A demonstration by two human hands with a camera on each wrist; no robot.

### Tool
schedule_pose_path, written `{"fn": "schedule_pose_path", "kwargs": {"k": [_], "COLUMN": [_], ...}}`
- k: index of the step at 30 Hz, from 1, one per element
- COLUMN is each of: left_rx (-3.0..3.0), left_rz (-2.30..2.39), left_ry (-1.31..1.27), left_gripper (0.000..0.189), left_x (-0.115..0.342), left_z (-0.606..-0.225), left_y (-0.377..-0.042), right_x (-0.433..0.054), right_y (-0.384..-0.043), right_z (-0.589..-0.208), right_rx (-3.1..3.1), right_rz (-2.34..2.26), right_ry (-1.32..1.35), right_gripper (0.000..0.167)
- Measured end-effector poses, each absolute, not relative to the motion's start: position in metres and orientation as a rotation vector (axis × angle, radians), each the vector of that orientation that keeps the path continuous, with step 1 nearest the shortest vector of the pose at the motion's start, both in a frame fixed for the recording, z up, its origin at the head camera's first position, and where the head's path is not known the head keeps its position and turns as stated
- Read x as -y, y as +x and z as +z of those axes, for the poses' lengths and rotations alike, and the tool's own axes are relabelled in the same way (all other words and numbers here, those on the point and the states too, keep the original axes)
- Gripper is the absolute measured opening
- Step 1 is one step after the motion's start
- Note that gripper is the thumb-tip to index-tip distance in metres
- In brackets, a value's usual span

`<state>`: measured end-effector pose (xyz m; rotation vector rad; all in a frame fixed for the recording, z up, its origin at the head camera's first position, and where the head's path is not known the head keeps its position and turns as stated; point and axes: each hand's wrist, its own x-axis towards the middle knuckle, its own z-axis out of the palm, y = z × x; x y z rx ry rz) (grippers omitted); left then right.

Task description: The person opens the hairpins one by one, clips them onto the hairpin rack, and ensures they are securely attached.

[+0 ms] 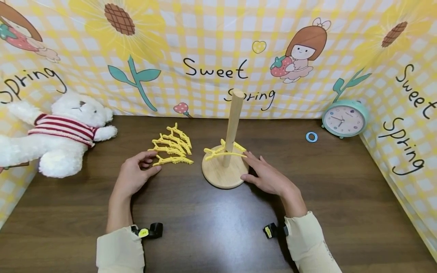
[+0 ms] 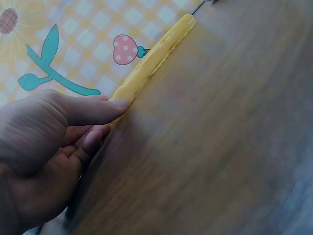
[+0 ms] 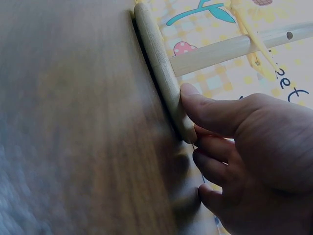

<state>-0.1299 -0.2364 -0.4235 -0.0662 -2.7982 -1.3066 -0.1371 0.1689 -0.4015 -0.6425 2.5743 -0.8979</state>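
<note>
My left hand (image 1: pixel 134 174) pinches the left end of the nearest yellow branch-shaped plastic piece (image 1: pixel 177 160); in the left wrist view its thumb lies on the yellow piece (image 2: pixel 159 54). Several more yellow pieces (image 1: pixel 170 142) lie in a row just behind it. On the right, my right hand (image 1: pixel 268 178) grips the edge of a wooden stand's round base (image 1: pixel 218 176), thumb on the near rim and fingers round the far side. An upright wooden post (image 1: pixel 235 117) rises from this base. Yellow branched pieces (image 1: pixel 222 152) sit around the post low down, partly hidden by it.
A white teddy bear (image 1: pixel 66 131) in a striped shirt lies at the left. At the back right are a light blue ring (image 1: pixel 311 137) and a mint alarm clock (image 1: pixel 345 119). A patterned cloth (image 1: pixel 211 30) hangs behind the brown table (image 1: pixel 198 231).
</note>
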Motion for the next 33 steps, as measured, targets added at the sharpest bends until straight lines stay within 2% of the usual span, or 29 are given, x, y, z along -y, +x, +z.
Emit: {"fn": "schedule_pose_path", "kwargs": {"k": [17,24,33], "left_rx": [2.821,2.681,2.523], "left_rz": [-1.273,-1.471,-1.702], "left_ry": [-0.118,-0.221,-0.21], "left_gripper": [0.04,0.039,0.041], "left_x": [0.231,0.226,0.216], "left_z": [-0.421,-0.414,-0.393], "left_y": [-0.13,-0.129,-0.127], "right_x": [-0.171,-0.17,-0.169], "right_y": [-0.137,-0.139,-0.138], "right_z": [-0.405,-0.406,-0.404], "right_rx": [-2.571,-2.57,-2.57], "right_rz": [-0.91,-0.912,-0.912], "right_ry": [-0.643,-0.645,-0.64], "right_gripper": [0.067,0.067,0.067]}}
